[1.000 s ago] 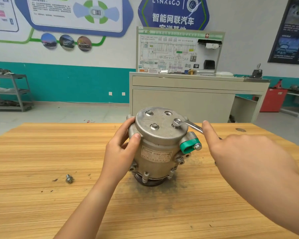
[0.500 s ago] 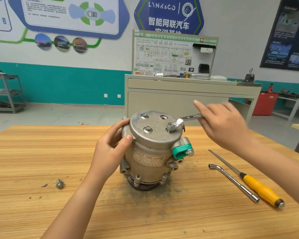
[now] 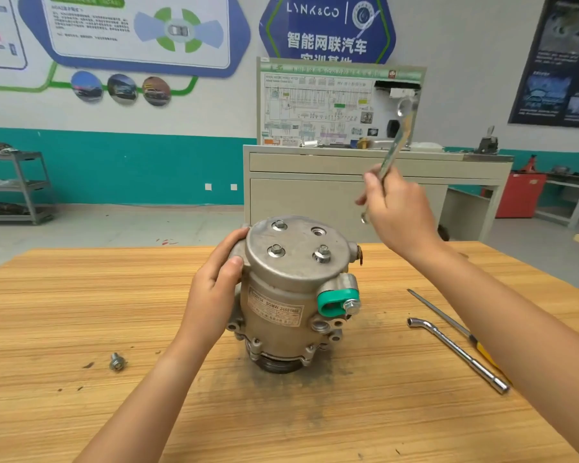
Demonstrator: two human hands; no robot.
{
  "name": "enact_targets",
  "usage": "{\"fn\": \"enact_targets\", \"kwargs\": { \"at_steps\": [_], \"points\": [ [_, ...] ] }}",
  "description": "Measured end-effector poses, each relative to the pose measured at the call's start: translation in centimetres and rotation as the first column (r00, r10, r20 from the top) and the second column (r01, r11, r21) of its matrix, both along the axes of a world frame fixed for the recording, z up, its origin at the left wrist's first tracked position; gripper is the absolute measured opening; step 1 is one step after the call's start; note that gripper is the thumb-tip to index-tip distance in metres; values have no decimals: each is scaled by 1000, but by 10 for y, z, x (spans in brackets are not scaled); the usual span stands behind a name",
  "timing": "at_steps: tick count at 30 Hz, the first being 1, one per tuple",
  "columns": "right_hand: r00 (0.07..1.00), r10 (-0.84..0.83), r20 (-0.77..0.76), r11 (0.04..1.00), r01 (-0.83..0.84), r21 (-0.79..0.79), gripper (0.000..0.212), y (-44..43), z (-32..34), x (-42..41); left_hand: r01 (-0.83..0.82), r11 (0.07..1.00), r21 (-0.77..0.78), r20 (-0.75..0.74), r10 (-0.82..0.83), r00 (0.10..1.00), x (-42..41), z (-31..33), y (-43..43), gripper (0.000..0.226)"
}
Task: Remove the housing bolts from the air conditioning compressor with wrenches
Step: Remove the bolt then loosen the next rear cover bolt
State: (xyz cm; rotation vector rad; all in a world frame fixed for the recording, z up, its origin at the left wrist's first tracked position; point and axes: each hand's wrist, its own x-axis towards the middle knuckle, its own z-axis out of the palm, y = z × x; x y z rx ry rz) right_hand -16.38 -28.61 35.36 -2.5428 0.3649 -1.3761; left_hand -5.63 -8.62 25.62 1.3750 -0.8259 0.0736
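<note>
Well to the left of the compressor, on the near side, a loose bolt lies on the table. Nothing fences it in, so a stray knock could send it rolling off. The left hand grips the compressor's left flank, fingers curled round the rim of the end cover and thumb pressed on its side. The compressor stands upright on its narrow pulley end. Three housing bolts remain on its top face: a rear bolt, a front-left bolt and a front-right bolt. The front-right one seems to sit higher, with thread showing under its head. An empty hole lies at the rear right.

Above and right of the compressor, the right hand is clamped on the shank of the wrench, which points upward, blurred and clear of every bolt. On the table right of the compressor lie an L-shaped socket wrench and a yellow-handled screwdriver, neither touched.

The likeliest trouble is in re-seating. If the wrench end lands only partly on a bolt head, the pull may slip, rounding the corners or driving knuckles into the cover. A hard sideways pull could also tip the compressor off its small base if the left hand's hold slackens
</note>
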Motion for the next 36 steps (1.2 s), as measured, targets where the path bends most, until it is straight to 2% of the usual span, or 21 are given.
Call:
{"fn": "enact_targets", "kwargs": {
  "at_steps": [1,2,5,7,9,11,13,17,21,24,26,29,30,31,32,33,35,36],
  "points": [
    [998,56,39,996,-59,62,24,4,0,-12,-12,1000,-2,-6,12,1000,0,-2,0,47],
    [995,90,39,994,-92,55,24,10,-3,-24,-21,1000,-5,-8,21,1000,0,-3,1,48],
    [985,86,-148,990,-101,-95,40,30,-15,-66,-27,1000,-17,-18,26,999,-3,-4,2,45],
    [915,-79,-395,978,-7,-211,53,43,-25,-91,-28,999,-16,-17,28,999,-5,-4,2,44],
    [822,-278,-497,928,96,-360,52,50,-34,-107,-39,999,-12,-14,39,999,-6,-5,3,46],
    [760,-368,-536,898,143,-415,50,59,-37,-113,-45,999,-20,-14,45,999,-7,-6,2,43],
    [748,-395,-534,892,172,-419,52,62,-36,-112,-38,999,-35,-11,38,999,-9,-6,2,40],
    [705,-469,-532,850,199,-487,55,67,-22,-105,-44,998,-55,2,44,999,-11,-7,1,48],
    [596,-600,-534,760,214,-614,69,82,-12,-99,-66,996,-57,5,66,998,-13,-8,0,47],
    [575,-595,-562,757,167,-631,77,101,-17,-101,-88,995,-36,13,89,996,-15,-8,0,46],
    [587,-606,-538,743,175,-646,76,105,-25,-105,-95,995,-38,27,96,995,-16,-8,2,45],
    [612,-679,-405,661,270,-701,77,92,-28,-109,-92,994,-58,76,96,993,-16,-9,4,44],
    [666,-638,-387,704,300,-644,68,87,-25,-111,-90,994,-69,96,96,991,-17,-8,4,43],
    [787,-534,-309,753,277,-597,51,73,-26,-111,-90,993,-78,115,99,988,-18,-7,4,42],
    [859,-448,-248,778,238,-582,29,57,-28,-110,-92,992,-82,129,102,986,-18,-6,4,41],
    [897,-400,-186,768,217,-602,19,41,-28,-106,-93,992,-83,139,104,985,-18,-4,5,41],
    [927,-333,-171,742,146,-654,35,13,-24,-93,-79,994,-76,149,89,985,-14,-2,5,41],
    [953,-272,-135,724,110,-681,35,1,-23,-83,-63,995,-71,135,73,988,-12,-2,5,41]
  ]
}}
